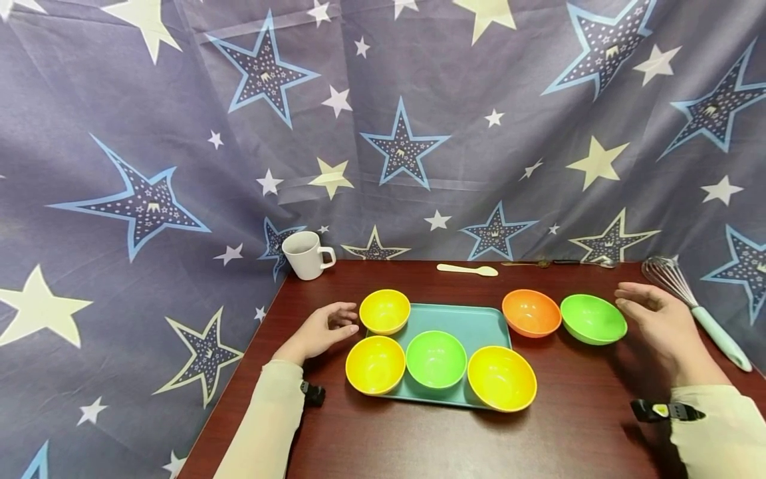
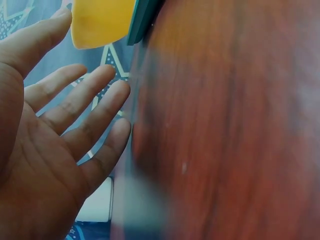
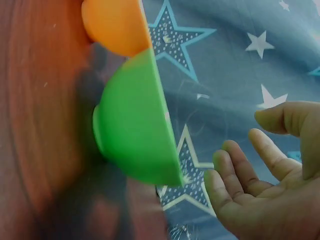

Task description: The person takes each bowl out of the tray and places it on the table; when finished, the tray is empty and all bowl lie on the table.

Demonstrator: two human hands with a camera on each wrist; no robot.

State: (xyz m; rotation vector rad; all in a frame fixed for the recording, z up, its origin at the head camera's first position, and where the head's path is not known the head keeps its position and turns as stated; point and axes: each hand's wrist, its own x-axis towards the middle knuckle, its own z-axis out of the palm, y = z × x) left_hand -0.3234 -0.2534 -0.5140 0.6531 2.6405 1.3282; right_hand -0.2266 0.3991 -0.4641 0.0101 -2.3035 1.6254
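My left hand point(image 1: 323, 330) hovers beside two yellow bowls at the left end of a teal tray point(image 1: 467, 316), its fingers loosely bent and holding nothing. The rear yellow bowl point(image 1: 385, 311) and front yellow bowl point(image 1: 376, 365) overlap the tray's left edge. In the left wrist view the palm and spread fingers point(image 2: 107, 107) are bare. To the right, my right hand point(image 1: 661, 322) is beside a green bowl point(image 1: 594, 320), fingers apart and nothing in them. That bowl stands right next to an orange bowl point(image 1: 531, 313); in the right wrist view a gap separates fingertips from the green rim.
Another green bowl point(image 1: 436, 359) and a yellow bowl point(image 1: 502, 378) sit along the tray's front. A white mug point(image 1: 308, 255) stands at the back left. A cream spoon point(image 1: 467, 270) lies along the back edge, and a whisk point(image 1: 697, 309) lies at far right. Behind hangs a star-patterned cloth point(image 1: 383, 80).
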